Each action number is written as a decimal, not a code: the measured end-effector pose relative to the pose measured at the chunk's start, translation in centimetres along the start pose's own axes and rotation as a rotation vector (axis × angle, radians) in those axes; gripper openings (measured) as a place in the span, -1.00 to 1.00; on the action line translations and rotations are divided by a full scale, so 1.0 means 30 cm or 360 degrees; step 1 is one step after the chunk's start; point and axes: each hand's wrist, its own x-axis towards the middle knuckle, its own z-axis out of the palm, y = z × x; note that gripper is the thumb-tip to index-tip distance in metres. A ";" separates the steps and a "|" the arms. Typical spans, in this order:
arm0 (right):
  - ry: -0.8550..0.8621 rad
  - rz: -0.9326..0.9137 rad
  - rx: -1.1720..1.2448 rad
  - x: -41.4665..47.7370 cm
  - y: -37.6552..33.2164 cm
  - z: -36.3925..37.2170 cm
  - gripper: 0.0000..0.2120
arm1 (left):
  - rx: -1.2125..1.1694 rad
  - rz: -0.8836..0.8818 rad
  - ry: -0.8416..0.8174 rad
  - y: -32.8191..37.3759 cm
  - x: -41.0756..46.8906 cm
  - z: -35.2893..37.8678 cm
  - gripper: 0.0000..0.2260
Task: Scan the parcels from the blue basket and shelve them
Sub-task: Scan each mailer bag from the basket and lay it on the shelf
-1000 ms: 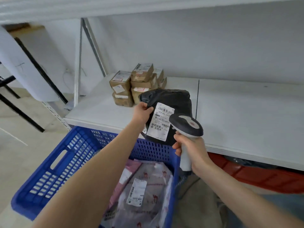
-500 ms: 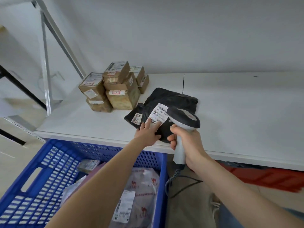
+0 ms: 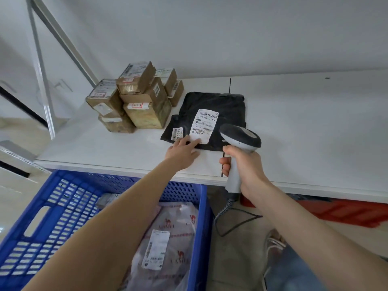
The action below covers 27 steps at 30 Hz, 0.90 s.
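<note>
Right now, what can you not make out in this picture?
Head view, black parcel: print on its label is too small to read.
Head view, blue basket: the left arm hides part of its contents.
Head view, red thing under the shelf: the shelf hides most of it.

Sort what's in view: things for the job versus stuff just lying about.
For the job:
black parcel, flat on the shelf, left hand touching it
scanner, gripped in the right hand
basket with a grey bag inside
boxes stacked on the shelf

Lying about:
red object under the shelf
</note>
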 end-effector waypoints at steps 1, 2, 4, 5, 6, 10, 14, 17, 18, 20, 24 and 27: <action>-0.0017 0.0031 -0.0008 -0.001 0.005 -0.002 -0.93 | 0.0011 0.0025 -0.0065 -0.004 -0.008 0.014 -0.52; -0.0034 0.0060 -0.0011 -0.004 0.010 -0.003 -0.93 | -0.0013 0.0042 -0.0105 -0.005 -0.016 0.023 -0.51; -0.0065 0.0099 0.0000 -0.011 0.020 -0.001 -0.92 | -0.0171 0.0057 -0.0112 -0.010 -0.030 0.024 -0.51; -0.0075 0.0112 -0.0002 -0.015 0.028 0.002 -0.92 | -0.0266 0.0063 -0.0095 -0.019 -0.045 0.021 -0.50; -0.0087 0.0120 -0.0012 -0.018 0.037 0.008 -0.93 | -0.0339 0.0063 -0.0064 -0.032 -0.069 0.014 -0.49; -0.0182 0.0186 -0.0087 -0.041 0.087 0.059 -0.92 | -0.0374 -0.0017 0.0165 -0.153 -0.207 0.006 -0.54; -0.0366 0.0363 -0.0167 -0.092 0.184 0.168 -0.93 | -0.0430 -0.0240 0.0143 -0.342 -0.382 0.070 -0.65; -0.0504 0.0543 -0.0265 -0.128 0.296 0.266 -0.93 | -0.0468 -0.0441 0.0126 -0.485 -0.506 0.159 -0.67; -0.0532 0.0598 -0.0306 -0.136 0.338 0.295 -0.93 | -0.0489 -0.0529 0.0129 -0.533 -0.543 0.197 -0.67; -0.0557 0.0689 -0.0377 -0.142 0.417 0.346 -0.93 | -0.0567 -0.0727 0.0087 -0.616 -0.604 0.268 -0.64; -0.0488 0.0801 -0.0467 -0.104 0.542 0.422 -0.94 | -0.0849 -0.1241 -0.0115 -0.744 -0.678 0.422 -0.45; -0.0440 0.0881 -0.0495 -0.061 0.627 0.475 -0.94 | -0.1228 -0.1617 -0.0178 -0.812 -0.693 0.549 -0.29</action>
